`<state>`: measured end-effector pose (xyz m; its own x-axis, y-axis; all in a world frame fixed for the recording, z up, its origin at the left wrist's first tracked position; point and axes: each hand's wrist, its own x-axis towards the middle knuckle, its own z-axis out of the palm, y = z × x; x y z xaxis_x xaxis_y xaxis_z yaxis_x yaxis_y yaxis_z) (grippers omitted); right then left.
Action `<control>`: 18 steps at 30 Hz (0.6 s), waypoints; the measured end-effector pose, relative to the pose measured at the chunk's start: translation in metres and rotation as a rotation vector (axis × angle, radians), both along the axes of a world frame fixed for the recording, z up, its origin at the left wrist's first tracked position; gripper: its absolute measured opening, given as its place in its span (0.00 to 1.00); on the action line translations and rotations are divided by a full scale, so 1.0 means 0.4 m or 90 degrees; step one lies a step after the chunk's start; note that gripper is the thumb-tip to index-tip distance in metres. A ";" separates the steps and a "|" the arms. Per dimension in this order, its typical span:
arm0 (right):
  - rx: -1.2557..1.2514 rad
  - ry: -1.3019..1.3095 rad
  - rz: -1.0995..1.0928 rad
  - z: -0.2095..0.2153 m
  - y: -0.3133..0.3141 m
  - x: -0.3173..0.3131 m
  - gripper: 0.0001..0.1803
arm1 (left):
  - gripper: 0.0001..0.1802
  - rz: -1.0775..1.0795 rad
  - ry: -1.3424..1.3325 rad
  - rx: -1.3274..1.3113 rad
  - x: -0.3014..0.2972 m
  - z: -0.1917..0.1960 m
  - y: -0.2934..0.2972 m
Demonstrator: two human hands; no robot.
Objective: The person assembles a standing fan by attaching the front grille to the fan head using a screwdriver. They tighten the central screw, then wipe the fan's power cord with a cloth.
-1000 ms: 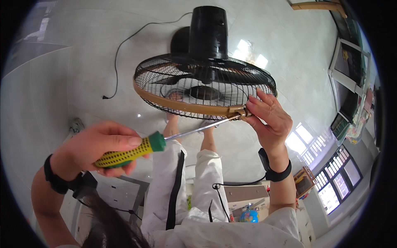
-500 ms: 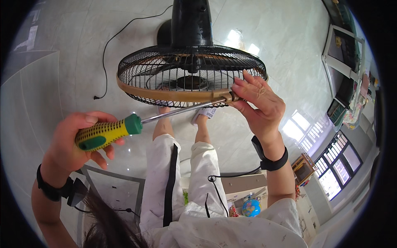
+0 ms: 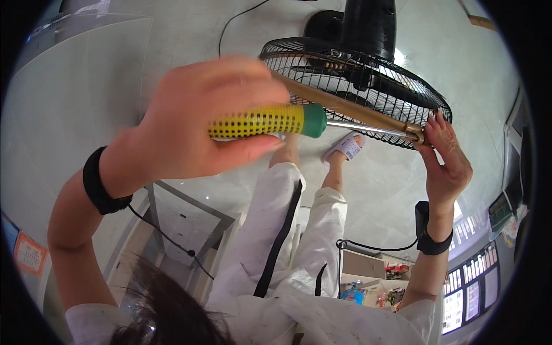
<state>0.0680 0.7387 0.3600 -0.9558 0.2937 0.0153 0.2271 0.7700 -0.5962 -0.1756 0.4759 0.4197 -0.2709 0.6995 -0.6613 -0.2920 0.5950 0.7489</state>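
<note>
While the left hand (image 3: 190, 118) curls closed around the screwdriver (image 3: 259, 122), its long axis points rightward, slightly down, to the fan's (image 3: 345, 107) clasp (image 3: 413, 130), which the right hand (image 3: 451, 161) pinches; the tip is unclear, the fan's column (image 3: 369, 26) cut off.

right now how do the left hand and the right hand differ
The left hand wraps a yellow-and-green screwdriver; the right hand pinches the brown clamp on the fan rim. The left hand is blurred and looks larger; the right hand is sharper and looks smaller. Both have black wrist straps.
</note>
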 end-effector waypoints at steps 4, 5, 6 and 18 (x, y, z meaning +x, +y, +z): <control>-0.016 0.002 -0.003 -0.006 -0.002 -0.008 0.21 | 0.19 0.010 -0.215 -0.218 0.008 0.026 0.023; -0.036 0.013 -0.001 -0.009 -0.004 -0.006 0.21 | 0.19 -0.083 -0.321 -0.270 -0.005 0.023 0.031; -0.033 0.024 0.000 -0.013 -0.004 -0.006 0.21 | 0.19 -0.170 -0.414 -0.300 -0.015 0.013 0.038; -0.030 0.081 0.001 0.005 0.004 -0.028 0.18 | 0.12 -0.210 0.536 0.067 0.063 -0.027 -0.001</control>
<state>0.0569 0.7404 0.3621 -0.9475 0.2950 0.1233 0.1455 0.7413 -0.6552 -0.1505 0.4754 0.4090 -0.4105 0.8730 -0.2634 0.5490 0.4672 0.6931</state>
